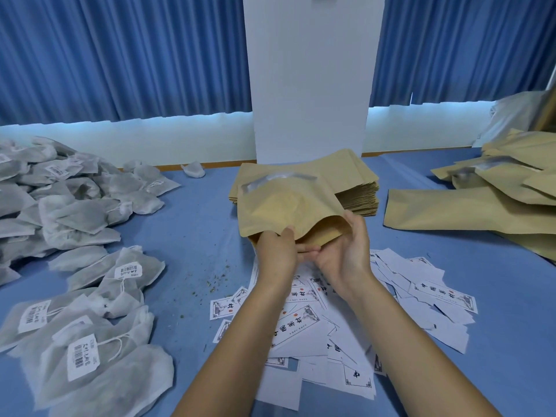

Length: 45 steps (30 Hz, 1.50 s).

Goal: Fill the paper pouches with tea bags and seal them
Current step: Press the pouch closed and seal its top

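A kraft paper pouch (285, 206) is held just above the middle of the blue-covered table (195, 236), its mouth turned toward the camera and pulled open. The upper lip of that mouth is pinched by the left hand (275, 249), thumb on top and fingers tucked beneath. The lower lip and right-hand corner are gripped by the right hand (346, 251), thumb up against the pouch edge, fingers curled under. So both hands are closed on the one pouch, and a shadowed gap is seen between its two walls; whether anything lies inside cannot be told. A clear window strip is seen near the pouch's far end. Directly behind it, a stack of flat pouches (361, 197) is laid on the table. Over on the left, a big heap of tea bags (75, 212) is spread out, white bags with strings and barcode tags, well apart from the hands. Beneath the forearms, printed paper labels (307, 326) are scattered loosely. On the right, more kraft pouches (481, 212) are piled up. Loose tea crumbs (210, 281) are sprinkled on the cloth between the tea bags and the labels.
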Motion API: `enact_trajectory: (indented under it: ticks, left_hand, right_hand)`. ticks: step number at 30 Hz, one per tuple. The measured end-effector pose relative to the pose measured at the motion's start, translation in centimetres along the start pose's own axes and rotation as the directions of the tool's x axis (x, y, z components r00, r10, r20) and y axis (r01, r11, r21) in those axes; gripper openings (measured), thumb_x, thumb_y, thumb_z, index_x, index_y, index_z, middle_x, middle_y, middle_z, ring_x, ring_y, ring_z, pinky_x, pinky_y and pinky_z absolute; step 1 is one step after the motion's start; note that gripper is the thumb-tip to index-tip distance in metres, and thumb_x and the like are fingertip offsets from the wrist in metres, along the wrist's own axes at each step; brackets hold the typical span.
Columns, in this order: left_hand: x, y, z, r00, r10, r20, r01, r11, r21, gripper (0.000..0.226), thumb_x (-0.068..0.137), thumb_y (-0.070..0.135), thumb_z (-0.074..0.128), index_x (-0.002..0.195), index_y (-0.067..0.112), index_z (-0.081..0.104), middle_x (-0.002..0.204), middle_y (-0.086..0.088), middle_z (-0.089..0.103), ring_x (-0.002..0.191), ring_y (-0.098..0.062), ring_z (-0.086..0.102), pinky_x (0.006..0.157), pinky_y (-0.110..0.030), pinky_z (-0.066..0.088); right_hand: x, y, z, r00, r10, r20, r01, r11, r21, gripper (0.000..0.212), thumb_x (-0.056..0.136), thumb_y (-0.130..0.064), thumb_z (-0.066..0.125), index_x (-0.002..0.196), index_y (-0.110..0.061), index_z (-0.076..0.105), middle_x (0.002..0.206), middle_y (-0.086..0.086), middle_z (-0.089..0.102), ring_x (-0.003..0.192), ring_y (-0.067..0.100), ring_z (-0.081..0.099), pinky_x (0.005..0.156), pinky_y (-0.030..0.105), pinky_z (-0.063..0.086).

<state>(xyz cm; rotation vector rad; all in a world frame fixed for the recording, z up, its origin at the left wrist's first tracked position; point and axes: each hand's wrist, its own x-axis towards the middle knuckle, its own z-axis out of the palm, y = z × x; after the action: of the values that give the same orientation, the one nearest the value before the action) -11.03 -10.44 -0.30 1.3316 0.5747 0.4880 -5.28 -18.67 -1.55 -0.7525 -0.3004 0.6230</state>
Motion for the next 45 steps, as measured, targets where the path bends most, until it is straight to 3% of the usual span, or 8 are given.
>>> enact_trajectory:
  ticks: [4,6,10,14,18,25,35,45]
  left_hand:
    - [-0.5,1.1,-0.2,0.957,-0.232,0.173,0.270,0.932,-0.241,0.033,0.101,0.021,0.041,0.078,0.002,0.055,0.054,-0.008,0.056,0.030,-0.008,0.049,0.032,-0.014,0.038]
    - [-1.1,2.2,-0.4,0.736,-0.407,0.541,0.620,0.727,-0.296,0.057,0.101,0.038,0.037,0.061,0.004,0.059,0.046,-0.002,0.050,0.026,-0.004,0.040,0.024,-0.012,0.029]
    - [-1.2,1.7,-0.6,0.561,-0.478,0.676,0.478,0.854,0.207,0.094,0.087,0.075,0.013,0.072,0.004,0.073,0.068,-0.018,0.070,0.043,-0.014,0.061,0.035,-0.013,0.039]
    - [-0.7,0.8,-1.7,0.690,-0.563,0.455,0.280,0.787,0.550,0.100,0.078,0.085,0.014,0.101,-0.001,0.060,0.095,-0.025,0.070,0.078,-0.030,0.072,0.051,-0.023,0.053]
    - [0.4,1.0,-1.7,0.867,-0.159,0.473,0.183,0.983,-0.005,0.043,0.096,0.049,0.040,0.107,0.012,0.059,0.106,-0.014,0.066,0.093,-0.028,0.065,0.083,-0.047,0.057]
    - [1.7,0.6,-1.2,0.981,-0.058,0.185,0.158,0.792,-0.590,0.029,0.093,0.020,0.059,0.117,0.003,0.059,0.108,-0.014,0.069,0.097,-0.026,0.067,0.087,-0.046,0.054]
    - [2.9,-1.0,-2.0,0.971,-0.233,0.044,0.205,0.733,-0.648,0.013,0.095,-0.005,0.048,0.106,-0.001,0.054,0.120,-0.021,0.060,0.103,-0.032,0.061,0.082,-0.046,0.051]
    - [2.6,-1.7,-1.1,0.983,-0.181,0.015,0.149,0.757,-0.636,0.026,0.095,-0.004,0.049,0.121,-0.004,0.052,0.120,-0.020,0.061,0.103,-0.030,0.063,0.085,-0.040,0.052]
  right_hand:
    - [0.2,-0.1,0.2,0.979,0.003,-0.204,0.005,0.999,0.038,0.046,0.101,-0.039,0.039,0.111,0.002,0.057,0.099,0.022,0.068,0.069,0.028,0.064,0.055,0.032,0.050]
    - [0.2,-0.6,0.0,0.956,-0.013,-0.294,0.036,0.997,0.072,0.031,0.103,-0.022,0.036,0.096,0.002,0.055,0.071,0.016,0.068,0.051,0.023,0.062,0.046,0.029,0.052]
    - [0.1,-1.0,-0.2,0.945,0.035,-0.325,0.003,0.994,0.113,0.025,0.099,-0.008,0.035,0.095,0.000,0.057,0.071,0.014,0.071,0.060,0.023,0.069,0.046,0.029,0.055]
    - [0.3,-0.7,0.0,0.960,-0.088,-0.267,0.126,0.984,0.128,0.028,0.097,0.005,0.030,0.098,-0.002,0.057,0.093,0.016,0.068,0.086,0.026,0.067,0.071,0.042,0.058]
    - [0.5,-0.7,0.3,0.965,-0.153,-0.211,0.183,0.974,0.133,0.026,0.099,0.004,0.030,0.100,-0.003,0.055,0.084,0.013,0.073,0.079,0.025,0.071,0.073,0.042,0.059]
    - [0.4,-0.2,0.4,0.958,-0.183,-0.220,0.148,0.975,-0.164,0.024,0.100,-0.001,0.034,0.100,-0.009,0.057,0.094,0.009,0.068,0.081,0.019,0.070,0.078,0.036,0.056]
    - [0.5,-0.5,-1.7,0.863,-0.036,-0.504,0.057,0.998,0.026,0.006,0.083,0.004,0.066,0.082,-0.001,0.062,0.085,0.010,0.067,0.081,0.016,0.065,0.081,0.029,0.052]
    - [0.9,0.3,-1.3,0.906,-0.002,-0.424,0.010,1.000,0.016,0.008,0.083,0.006,0.066,0.084,-0.001,0.062,0.083,0.008,0.068,0.079,0.015,0.065,0.070,0.023,0.054]
